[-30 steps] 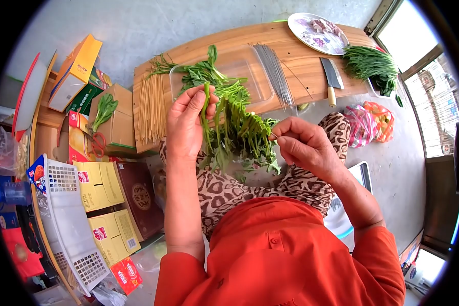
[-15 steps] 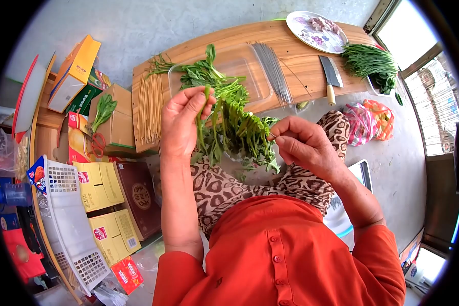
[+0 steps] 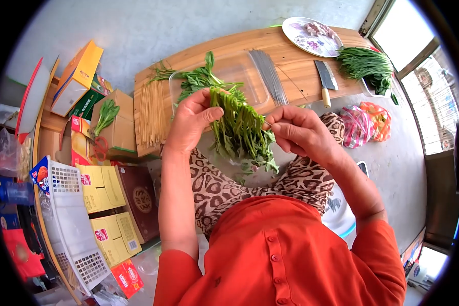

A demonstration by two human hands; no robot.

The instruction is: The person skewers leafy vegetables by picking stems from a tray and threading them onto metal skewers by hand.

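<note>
A row of leafy greens (image 3: 237, 120) hangs in front of me, threaded side by side along a thin skewer, stems on top and leaves drooping. My right hand (image 3: 298, 130) pinches the skewer's near end (image 3: 266, 123) between thumb and fingers. At the other end, my left hand (image 3: 194, 120) has its fingers closed against the stems, partly hidden behind them, with the thumb in front. Behind the hands, a clear plastic tray (image 3: 257, 86) holds loose greens (image 3: 199, 79) on the wooden table. Bamboo skewers (image 3: 150, 117) lie left of it and metal skewers (image 3: 270, 76) right of it.
A cleaver (image 3: 325, 79) lies on the table's right side, below a plate (image 3: 301, 38) with cut meat. Long green chives (image 3: 364, 64) fill a container at the table's right end. Plastic bags (image 3: 357, 125) sit on the floor. Boxes (image 3: 104, 191) and a white basket (image 3: 69, 219) stand at left.
My left hand has brought a stem to the row and now sits against its left end. The hanging greens have risen slightly and bunched together. My right hand still pinches the skewer.
</note>
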